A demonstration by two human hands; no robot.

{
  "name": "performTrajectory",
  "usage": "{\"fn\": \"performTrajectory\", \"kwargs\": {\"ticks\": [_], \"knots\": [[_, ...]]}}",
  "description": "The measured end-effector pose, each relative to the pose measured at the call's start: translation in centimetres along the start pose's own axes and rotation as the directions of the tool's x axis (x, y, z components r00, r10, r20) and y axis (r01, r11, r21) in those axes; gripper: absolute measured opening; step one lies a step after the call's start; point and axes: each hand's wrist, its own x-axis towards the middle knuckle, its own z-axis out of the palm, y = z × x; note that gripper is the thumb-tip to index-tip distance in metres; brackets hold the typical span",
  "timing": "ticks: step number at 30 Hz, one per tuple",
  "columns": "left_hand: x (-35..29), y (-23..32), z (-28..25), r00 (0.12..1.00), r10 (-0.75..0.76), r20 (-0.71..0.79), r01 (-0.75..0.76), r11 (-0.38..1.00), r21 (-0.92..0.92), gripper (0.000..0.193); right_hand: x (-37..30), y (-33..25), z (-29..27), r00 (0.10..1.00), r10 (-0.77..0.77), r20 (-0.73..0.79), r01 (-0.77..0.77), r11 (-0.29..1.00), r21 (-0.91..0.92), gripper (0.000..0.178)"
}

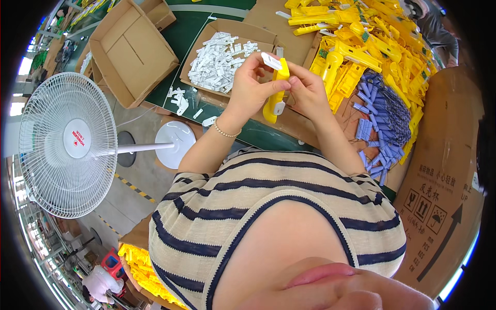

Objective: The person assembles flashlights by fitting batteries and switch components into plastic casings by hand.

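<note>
My left hand grips a long yellow plastic part upright in front of my chest. Its thumb and fingers also pinch a small white plastic piece at the part's top end. My right hand closes on the same yellow part from the right, fingertips at its upper end. A shallow cardboard tray holding several small white pieces lies just beyond my left hand. A heap of yellow plastic parts lies beyond my right hand.
A pile of blue cord pieces lies right of my hands. An empty cardboard box sits at upper left on the green table. A white standing fan is at left. A large brown carton stands at right.
</note>
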Motion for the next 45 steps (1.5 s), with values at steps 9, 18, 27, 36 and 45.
{"fn": "performTrajectory", "kwargs": {"ticks": [9,18,27,36,45], "knots": [[0.5,3.1,-2.2,0.929,0.340,0.147,-0.370,0.869,0.329,0.020,-0.3,-1.2,-1.1,0.846,0.240,0.476,-0.407,0.867,0.287,0.065],[-0.3,3.2,-0.8,0.749,0.521,0.410,-0.663,0.600,0.448,0.039,-0.1,-0.7,-1.5,0.877,0.053,0.477,-0.345,0.760,0.551,0.060],[-0.4,2.5,0.0,0.958,-0.187,0.220,0.201,0.978,-0.046,0.062,0.0,-0.8,-1.3,0.913,0.129,0.388,-0.331,0.790,0.516,0.057],[0.4,3.8,-1.4,0.932,0.028,0.361,-0.220,0.835,0.504,0.057,-0.3,-1.1,-0.9,0.833,0.146,0.534,-0.487,0.650,0.584,0.055],[-1.1,0.7,1.1,0.941,-0.234,0.245,0.260,0.962,-0.080,0.063,0.5,-2.9,0.6,0.977,0.177,-0.115,-0.162,0.978,0.129,0.043]]}}
